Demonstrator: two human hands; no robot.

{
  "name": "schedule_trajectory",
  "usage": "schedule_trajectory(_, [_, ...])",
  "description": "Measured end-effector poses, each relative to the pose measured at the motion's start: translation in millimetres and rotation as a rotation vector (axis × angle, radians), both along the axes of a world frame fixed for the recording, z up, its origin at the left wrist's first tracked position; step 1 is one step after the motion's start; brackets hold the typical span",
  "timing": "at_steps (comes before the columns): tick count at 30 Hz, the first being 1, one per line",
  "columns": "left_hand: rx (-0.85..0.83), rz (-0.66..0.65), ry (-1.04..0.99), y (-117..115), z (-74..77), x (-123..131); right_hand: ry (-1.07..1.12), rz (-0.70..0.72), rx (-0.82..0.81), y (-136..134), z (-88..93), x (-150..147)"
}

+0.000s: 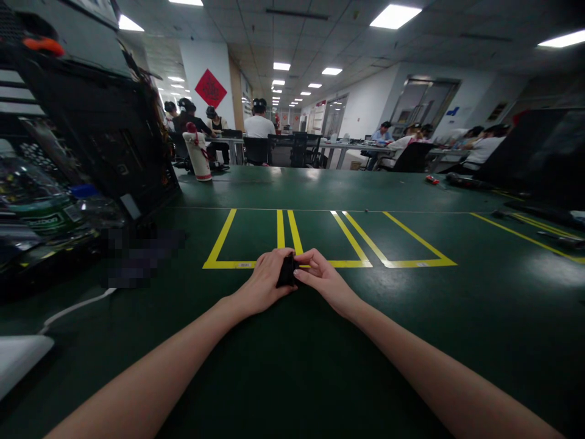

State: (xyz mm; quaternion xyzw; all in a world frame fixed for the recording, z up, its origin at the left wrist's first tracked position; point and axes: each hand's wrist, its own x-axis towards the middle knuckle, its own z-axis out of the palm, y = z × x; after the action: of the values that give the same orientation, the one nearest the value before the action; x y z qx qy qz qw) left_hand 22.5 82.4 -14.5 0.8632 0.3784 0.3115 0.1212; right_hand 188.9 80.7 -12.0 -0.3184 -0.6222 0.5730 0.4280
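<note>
A small black object with a dark, boxy look is between my hands, just above or on the green table; its exact kind does not show. My left hand wraps round it from the left, thumb below and fingers over the top. From the right, the thumb and forefinger of my right hand pinch at its edge, the other fingers curled in. My fingers cover much of the object.
Yellow tape marks boxes on the green table. At left stand an open black computer case, a plastic bottle and a white device. A cream tumbler stands farther back. Tools lie at right; people sit beyond.
</note>
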Motion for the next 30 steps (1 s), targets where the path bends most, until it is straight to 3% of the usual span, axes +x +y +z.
schedule_trajectory(9, [-0.028, 0.007, 0.002, -2.0, 3.2, 0.0, -0.084, -0.019, -0.005, 0.5, -1.1, 1.1])
schedule_trajectory(30, [-0.014, 0.000, 0.004, -0.4, 1.1, 0.5, -0.009, 0.002, 0.002, 0.9, -1.0, 0.4])
